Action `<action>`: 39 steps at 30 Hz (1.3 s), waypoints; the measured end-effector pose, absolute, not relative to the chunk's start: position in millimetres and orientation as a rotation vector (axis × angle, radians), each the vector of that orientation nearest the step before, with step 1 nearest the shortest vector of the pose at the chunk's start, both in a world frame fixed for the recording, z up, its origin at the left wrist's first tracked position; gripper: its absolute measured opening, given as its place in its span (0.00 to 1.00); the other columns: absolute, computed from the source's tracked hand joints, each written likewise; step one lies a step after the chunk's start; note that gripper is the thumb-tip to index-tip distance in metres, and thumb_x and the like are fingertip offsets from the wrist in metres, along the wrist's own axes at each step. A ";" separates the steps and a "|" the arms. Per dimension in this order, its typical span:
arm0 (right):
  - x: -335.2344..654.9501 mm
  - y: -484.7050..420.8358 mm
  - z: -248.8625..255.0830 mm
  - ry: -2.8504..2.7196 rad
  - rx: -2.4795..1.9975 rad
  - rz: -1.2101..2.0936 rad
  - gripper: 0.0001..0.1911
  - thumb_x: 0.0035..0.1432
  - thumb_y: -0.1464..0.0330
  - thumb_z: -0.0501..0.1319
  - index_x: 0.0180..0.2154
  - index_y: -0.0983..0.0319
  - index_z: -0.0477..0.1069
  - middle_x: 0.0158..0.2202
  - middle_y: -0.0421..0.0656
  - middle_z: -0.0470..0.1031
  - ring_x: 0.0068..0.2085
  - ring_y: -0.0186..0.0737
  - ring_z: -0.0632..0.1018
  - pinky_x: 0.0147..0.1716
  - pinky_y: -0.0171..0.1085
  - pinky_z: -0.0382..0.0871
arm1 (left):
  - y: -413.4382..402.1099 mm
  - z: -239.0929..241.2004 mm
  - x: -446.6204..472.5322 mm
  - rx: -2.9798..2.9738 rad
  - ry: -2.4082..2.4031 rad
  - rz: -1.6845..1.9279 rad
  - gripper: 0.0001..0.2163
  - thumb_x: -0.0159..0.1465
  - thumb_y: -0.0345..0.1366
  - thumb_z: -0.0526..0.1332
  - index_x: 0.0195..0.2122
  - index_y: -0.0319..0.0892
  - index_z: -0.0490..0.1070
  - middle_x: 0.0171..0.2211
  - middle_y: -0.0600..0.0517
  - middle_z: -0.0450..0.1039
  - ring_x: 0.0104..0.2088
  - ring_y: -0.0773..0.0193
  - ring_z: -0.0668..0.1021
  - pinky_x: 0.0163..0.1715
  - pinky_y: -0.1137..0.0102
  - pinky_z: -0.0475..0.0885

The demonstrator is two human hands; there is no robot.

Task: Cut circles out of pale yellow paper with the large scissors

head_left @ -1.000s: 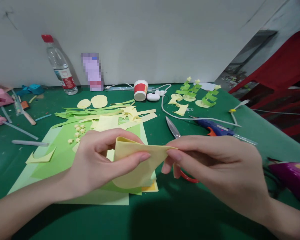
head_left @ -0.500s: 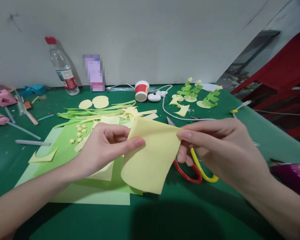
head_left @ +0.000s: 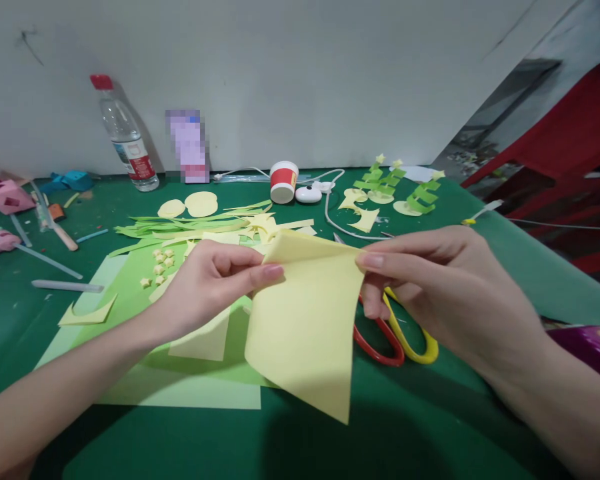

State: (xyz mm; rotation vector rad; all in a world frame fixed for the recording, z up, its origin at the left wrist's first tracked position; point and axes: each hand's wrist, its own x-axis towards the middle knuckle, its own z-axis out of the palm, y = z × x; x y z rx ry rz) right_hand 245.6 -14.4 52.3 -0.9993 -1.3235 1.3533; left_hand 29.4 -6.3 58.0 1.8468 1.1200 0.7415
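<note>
Both my hands hold up a pale yellow sheet of paper (head_left: 307, 320) above the green table. My left hand (head_left: 207, 280) pinches its upper left corner between thumb and fingers. My right hand (head_left: 440, 287) pinches the upper right corner. The sheet hangs down, its top edge folded over slightly. Under it lie green paper sheets (head_left: 130, 313) and a yellow offcut (head_left: 203, 340). Scissors (head_left: 400, 337) with one red and one yellow handle rest on the table just below my right hand.
Paper strips, yellow circles (head_left: 197, 202) and small paper stars (head_left: 160, 260) lie behind the sheets. A water bottle (head_left: 125, 137), a red-and-white cup (head_left: 283, 181), green paper trees (head_left: 385, 183), a white cable (head_left: 350, 230) and glue sticks (head_left: 67, 287) are around. A purple tool (head_left: 590, 347) sits at the right.
The yellow paper went from curled between my hands to unfolded and hanging flat. Both hands rose a little, uncovering the scissors' handles.
</note>
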 end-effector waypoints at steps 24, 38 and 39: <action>246.6 -5.1 49.8 -1.807 -1.140 1.397 0.14 0.50 0.65 0.63 0.17 0.62 0.69 0.16 0.35 0.63 0.19 0.29 0.66 0.18 0.28 0.64 | -1.6 49.5 25.7 1.801 1.202 0.563 0.12 0.59 0.43 0.57 0.28 0.41 0.74 0.24 0.53 0.72 0.22 0.69 0.71 0.18 0.77 0.61; 226.2 -21.2 48.8 -2.094 -1.198 1.350 0.06 0.50 0.74 0.57 0.25 0.63 0.72 0.23 0.37 0.73 0.25 0.29 0.70 0.23 0.27 0.63 | -19.8 46.6 41.3 1.972 0.917 0.199 0.17 0.61 0.36 0.53 0.16 0.37 0.58 0.13 0.59 0.49 0.15 0.76 0.53 0.15 0.76 0.49; 225.0 -23.1 49.1 -2.104 -1.211 1.350 0.06 0.49 0.74 0.57 0.24 0.63 0.72 0.22 0.37 0.73 0.24 0.29 0.70 0.22 0.27 0.62 | -21.5 46.6 41.8 1.979 0.911 0.176 0.17 0.61 0.36 0.52 0.16 0.38 0.57 0.13 0.60 0.48 0.15 0.76 0.53 0.15 0.75 0.49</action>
